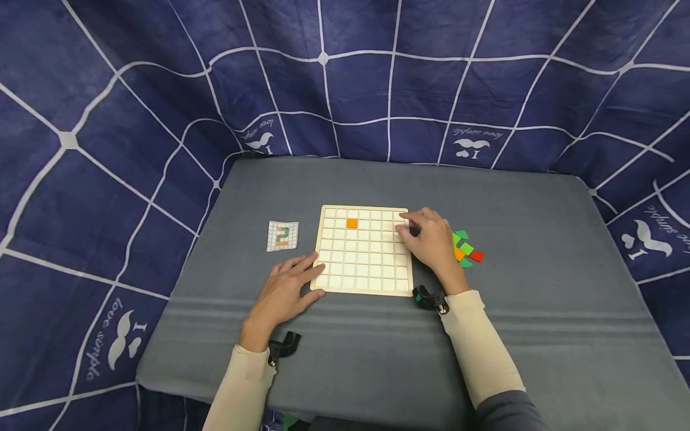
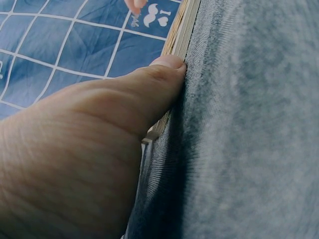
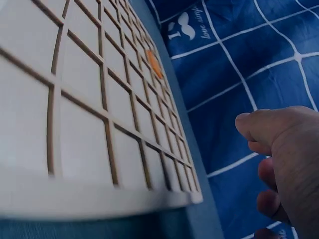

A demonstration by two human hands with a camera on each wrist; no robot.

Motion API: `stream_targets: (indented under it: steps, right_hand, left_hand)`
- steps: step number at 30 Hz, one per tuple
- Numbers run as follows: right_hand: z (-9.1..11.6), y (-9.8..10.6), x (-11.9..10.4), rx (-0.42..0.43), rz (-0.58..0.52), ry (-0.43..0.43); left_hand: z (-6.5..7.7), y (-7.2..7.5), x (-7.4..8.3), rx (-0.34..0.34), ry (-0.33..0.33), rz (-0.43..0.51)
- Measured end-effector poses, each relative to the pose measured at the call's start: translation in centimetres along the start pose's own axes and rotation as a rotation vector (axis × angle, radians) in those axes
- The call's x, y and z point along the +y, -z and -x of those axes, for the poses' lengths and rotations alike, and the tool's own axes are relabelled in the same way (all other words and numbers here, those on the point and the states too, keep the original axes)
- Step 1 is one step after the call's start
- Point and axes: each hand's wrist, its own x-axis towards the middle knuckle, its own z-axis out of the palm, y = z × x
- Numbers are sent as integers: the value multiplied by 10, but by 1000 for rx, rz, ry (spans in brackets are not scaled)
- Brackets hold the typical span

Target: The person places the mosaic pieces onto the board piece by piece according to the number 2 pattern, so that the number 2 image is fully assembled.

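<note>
A square wooden grid board (image 1: 363, 252) lies on the grey table, with one orange square tile (image 1: 352, 223) in a cell near its far side. My left hand (image 1: 287, 286) rests at the board's near-left corner, fingers spread over the left rim. In the left wrist view its thumb (image 2: 149, 82) touches the board's side edge (image 2: 185, 32). My right hand (image 1: 431, 239) hovers over the board's right edge, thumb and index finger apart with no tile showing between them. From the right wrist view, its other fingers (image 3: 267, 199) look bent, and the orange tile appears far along the board.
Right of the board, partly behind my right hand, lies a loose pile of green, orange and red tiles (image 1: 466, 248). A small pattern card (image 1: 283, 236) with a coloured figure lies to the left. A blue checked curtain (image 1: 356, 84) hangs behind the table (image 1: 366, 341).
</note>
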Motion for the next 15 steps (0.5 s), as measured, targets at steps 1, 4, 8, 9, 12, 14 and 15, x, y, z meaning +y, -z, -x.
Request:
stream_targets:
  steps: [1, 4, 8, 9, 12, 14, 15]
  right_hand:
    - [1, 3, 1, 5, 11, 2]
    - [4, 12, 3, 20, 37, 6]
    - [9, 23, 7, 52, 55, 6]
    - [11, 27, 9, 59, 56, 2]
    - [18, 36, 17, 77, 72, -21]
    - [23, 43, 23, 83, 76, -44]
    - [26, 47, 26, 88, 76, -54]
  left_hand:
    - [0, 0, -1, 0, -1, -1]
    - [2, 0, -2, -1, 5, 1]
    - [3, 0, -4, 1, 9, 2]
    - [3, 0, -4, 1, 7, 3]
    - [1, 0, -3, 4, -6, 11]
    - [0, 0, -2, 5, -12, 16]
    - [-1, 0, -2, 5, -14, 18]
